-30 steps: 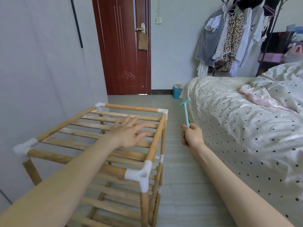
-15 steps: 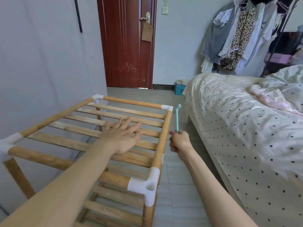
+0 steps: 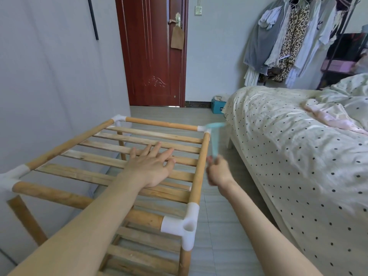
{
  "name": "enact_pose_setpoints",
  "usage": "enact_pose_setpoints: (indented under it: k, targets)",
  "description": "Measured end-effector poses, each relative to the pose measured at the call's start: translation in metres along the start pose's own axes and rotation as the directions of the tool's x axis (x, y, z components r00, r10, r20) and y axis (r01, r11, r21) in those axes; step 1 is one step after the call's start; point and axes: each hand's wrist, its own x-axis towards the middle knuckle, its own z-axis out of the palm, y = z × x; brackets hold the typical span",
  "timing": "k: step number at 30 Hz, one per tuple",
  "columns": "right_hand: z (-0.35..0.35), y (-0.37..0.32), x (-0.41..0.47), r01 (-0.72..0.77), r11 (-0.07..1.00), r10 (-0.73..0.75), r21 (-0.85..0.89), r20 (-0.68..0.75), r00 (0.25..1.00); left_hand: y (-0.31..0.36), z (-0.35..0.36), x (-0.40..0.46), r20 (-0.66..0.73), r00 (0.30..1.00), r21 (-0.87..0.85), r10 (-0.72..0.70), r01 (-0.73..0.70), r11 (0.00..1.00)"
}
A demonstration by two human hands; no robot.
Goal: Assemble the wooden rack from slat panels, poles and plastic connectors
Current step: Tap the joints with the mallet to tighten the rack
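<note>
The wooden rack (image 3: 139,140) stands against the left wall, its top slat panel framed by round poles and white plastic corner connectors (image 3: 183,224). A lower slat shelf shows beneath it. My left hand (image 3: 151,164) lies flat on the top slats with fingers straight and spread. Just right of the rack's right pole, my right hand (image 3: 218,172) grips the handle of a small teal plastic hammer (image 3: 214,136). The hammer is blurred, and its head is close to the far right corner connector (image 3: 203,128).
A bed (image 3: 298,156) with a dotted cover fills the right side, leaving a narrow strip of tiled floor (image 3: 219,226) beside the rack. A red door (image 3: 153,50), a blue box (image 3: 218,108) and a clothes rail (image 3: 294,36) are at the back.
My right hand has moved left toward the rack and swung the teal hammer's head to the far right corner connector. My left hand has settled flatter on the top slats.
</note>
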Motion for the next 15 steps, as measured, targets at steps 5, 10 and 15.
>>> enact_pose_setpoints:
  k: [5, 10, 15]
  targets:
    - [-0.016, -0.019, 0.019, 0.004, 1.000, 0.002, 0.023, -0.251, 0.968, 0.002, 0.000, -0.001, -0.002, 1.000, 0.005, -0.002, 0.002, 1.000]
    - [-0.014, -0.005, 0.011, -0.037, 0.996, 0.035, -0.086, -0.017, 0.999, 0.001, 0.000, 0.000, -0.004, 1.000, -0.002, -0.005, 0.005, 1.000]
    - [-0.005, -0.009, 0.003, 0.035, 0.966, -0.045, -0.255, -0.035, 0.998, 0.003, -0.001, -0.002, 0.000, 1.000, -0.004, -0.005, 0.005, 1.000]
